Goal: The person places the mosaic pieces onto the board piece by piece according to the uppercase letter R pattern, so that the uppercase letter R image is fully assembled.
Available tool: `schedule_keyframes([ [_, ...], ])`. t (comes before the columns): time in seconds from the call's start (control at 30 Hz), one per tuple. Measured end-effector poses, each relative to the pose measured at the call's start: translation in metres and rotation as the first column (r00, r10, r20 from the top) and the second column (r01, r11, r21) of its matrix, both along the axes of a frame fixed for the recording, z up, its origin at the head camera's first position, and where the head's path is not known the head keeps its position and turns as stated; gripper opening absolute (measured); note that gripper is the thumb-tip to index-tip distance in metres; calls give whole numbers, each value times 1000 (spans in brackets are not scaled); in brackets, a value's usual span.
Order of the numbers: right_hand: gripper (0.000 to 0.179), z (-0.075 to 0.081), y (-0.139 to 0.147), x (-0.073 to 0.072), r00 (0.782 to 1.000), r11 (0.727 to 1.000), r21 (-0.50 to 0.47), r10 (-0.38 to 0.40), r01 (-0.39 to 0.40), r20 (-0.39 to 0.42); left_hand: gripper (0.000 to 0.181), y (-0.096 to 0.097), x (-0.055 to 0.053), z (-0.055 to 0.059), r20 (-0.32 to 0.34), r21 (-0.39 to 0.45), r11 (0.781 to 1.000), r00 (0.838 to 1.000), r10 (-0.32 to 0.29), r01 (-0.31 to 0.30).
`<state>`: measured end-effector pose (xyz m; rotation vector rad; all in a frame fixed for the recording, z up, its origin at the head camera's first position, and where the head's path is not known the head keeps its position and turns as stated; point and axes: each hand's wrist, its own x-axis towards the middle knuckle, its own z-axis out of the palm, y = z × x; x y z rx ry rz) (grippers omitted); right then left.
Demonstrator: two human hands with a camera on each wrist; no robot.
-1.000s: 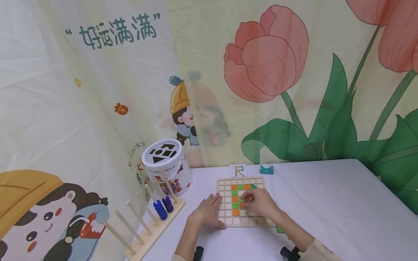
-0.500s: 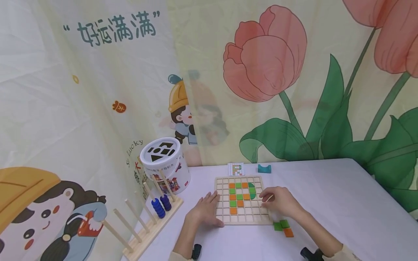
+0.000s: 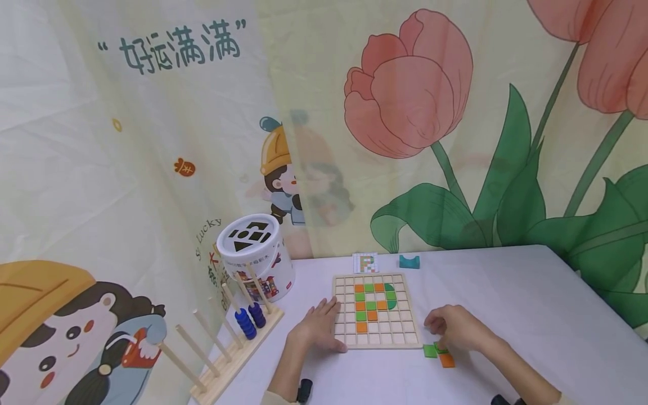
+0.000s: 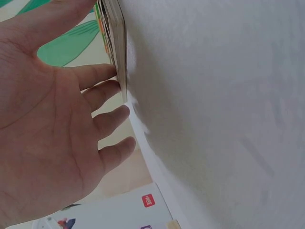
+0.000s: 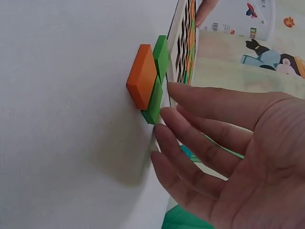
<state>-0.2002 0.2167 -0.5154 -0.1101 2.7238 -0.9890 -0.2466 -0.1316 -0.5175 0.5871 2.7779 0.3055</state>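
A wooden grid board (image 3: 395,328) lies on the table, with orange, green and rounded dark-green tiles (image 3: 390,296) set in a P-like shape. My left hand (image 3: 320,327) rests at its left edge, fingers spread and fingertips touching the side. Just right of the board's near corner lie a loose green tile (image 3: 430,351), an orange tile (image 3: 448,360) and a second green tile (image 5: 153,102). Over them is my right hand (image 3: 463,327), its loosely bent thumb and fingers right at the second green tile, partly covering it in the head view. Nothing shows between those fingers.
Behind the board are a small pattern card (image 3: 365,262) and a teal arch-shaped block (image 3: 409,262). To the left stand a wooden peg rack (image 3: 238,357) with blue beads and a white bucket (image 3: 258,253) with shape holes in its lid. A printed curtain (image 3: 324,112) hangs behind.
My right hand has moved off the tiles on the board, right and toward the near side, to the loose tiles. My left hand stays at the board's left edge.
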Motion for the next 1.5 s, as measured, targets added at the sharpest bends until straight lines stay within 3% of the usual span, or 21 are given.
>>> schedule_keyframes([
  [0.4,37,-5,6,4,995,997,17,82,-81,-48,107,-1,0,0,0,-7,1000,1000,-5,5],
  [0.67,41,-9,11,6,998,999,-18,36,-37,-52,106,-1,1,2,-8,-12,1000,1000,-3,3],
  [0.97,32,-8,12,3,983,998,-57,-14,3,-183,106,-1,1,2,-12,-15,1000,1000,-14,14],
  [1.3,30,2,-15,-9,972,984,-178,-47,6,-230,106,0,1,1,-5,-14,1000,1000,-1,1],
  [1.5,29,2,-35,-16,970,981,-196,-45,-2,-238,106,0,2,1,-10,-16,1000,1000,-1,1],
])
